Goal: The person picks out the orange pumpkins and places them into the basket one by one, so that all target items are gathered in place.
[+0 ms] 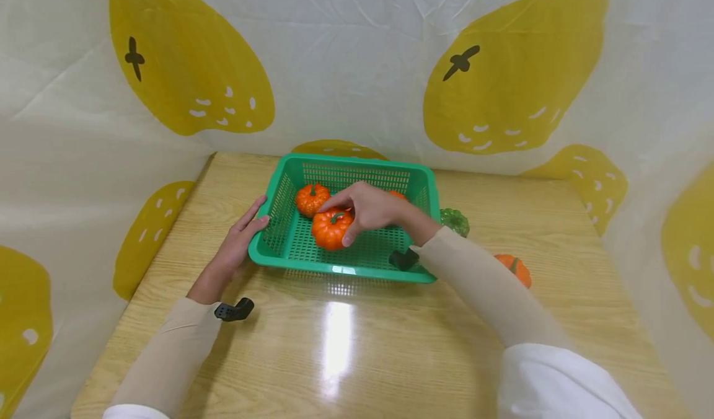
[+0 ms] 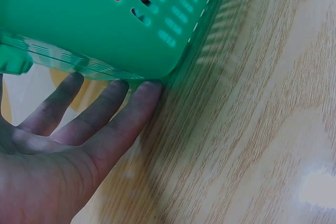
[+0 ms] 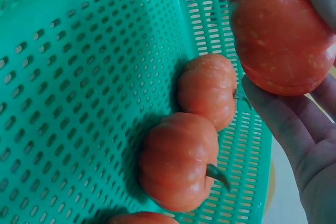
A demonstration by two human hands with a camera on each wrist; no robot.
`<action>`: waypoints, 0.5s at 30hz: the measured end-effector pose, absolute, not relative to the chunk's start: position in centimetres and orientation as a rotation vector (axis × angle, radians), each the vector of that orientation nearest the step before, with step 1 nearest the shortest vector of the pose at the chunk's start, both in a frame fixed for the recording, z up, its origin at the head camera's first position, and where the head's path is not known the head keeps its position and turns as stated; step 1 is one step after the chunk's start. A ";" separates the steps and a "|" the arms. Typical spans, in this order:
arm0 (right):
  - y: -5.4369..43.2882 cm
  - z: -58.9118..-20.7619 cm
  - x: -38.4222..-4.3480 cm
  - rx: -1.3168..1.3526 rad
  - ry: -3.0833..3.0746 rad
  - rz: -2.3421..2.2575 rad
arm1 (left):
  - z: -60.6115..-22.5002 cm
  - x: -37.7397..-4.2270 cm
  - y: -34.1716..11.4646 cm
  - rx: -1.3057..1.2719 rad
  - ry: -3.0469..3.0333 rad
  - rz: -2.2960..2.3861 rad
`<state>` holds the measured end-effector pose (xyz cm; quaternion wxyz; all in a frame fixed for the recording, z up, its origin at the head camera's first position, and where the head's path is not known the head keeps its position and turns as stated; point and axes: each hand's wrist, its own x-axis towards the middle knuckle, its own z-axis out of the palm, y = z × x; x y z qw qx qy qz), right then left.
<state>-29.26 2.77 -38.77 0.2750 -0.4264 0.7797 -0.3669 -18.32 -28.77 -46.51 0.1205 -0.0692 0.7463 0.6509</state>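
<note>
My right hand [image 1: 370, 207] grips a small orange pumpkin [image 1: 333, 229] with a green stem, fingers on one side and thumb on the other. It holds it over the inside of a green plastic basket [image 1: 343, 270]. In the right wrist view, the held pumpkin [image 3: 281, 35] is close to the camera, above other orange pumpkins [image 3: 178, 161] lying in the basket. From overhead, one of these pumpkins [image 1: 312, 200] shows at the left; another [image 1: 397, 194] is partly hidden by my right hand. My left hand [image 1: 238, 240] touches the basket's left side, its extended fingers [image 2: 105, 109] against the outer wall.
Right of the basket, a green bumpy pumpkin-like thing [image 1: 454, 222] is partly hidden by the basket and right arm. An orange pumpkin [image 1: 514, 270] lies farther right, beside the forearm. The wooden table [image 1: 279, 351] meets a lemon-patterned cloth [image 1: 346, 66] behind.
</note>
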 end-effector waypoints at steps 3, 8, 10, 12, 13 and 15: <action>2.4 -39.1 -29.4 -1.164 2.099 -0.963 | -46.6 -18.3 -28.8 -0.200 2.179 1.905; 1.9 -39.3 -29.6 -1.150 2.086 -0.946 | -46.7 -18.4 -28.8 -0.193 2.173 1.915; 1.7 -39.5 -29.7 -1.145 2.090 -0.937 | -46.7 -18.4 -28.8 -0.195 2.176 1.913; 1.5 -39.7 -29.8 -1.156 2.092 -0.928 | -46.8 -18.4 -28.8 -0.200 2.180 1.910; 1.4 -39.8 -29.9 -1.164 2.091 -0.924 | -46.8 -18.4 -28.8 -0.204 2.183 1.907; 1.2 -40.0 -30.1 -1.185 2.092 -0.915 | -46.8 -18.4 -28.8 -0.207 2.185 1.906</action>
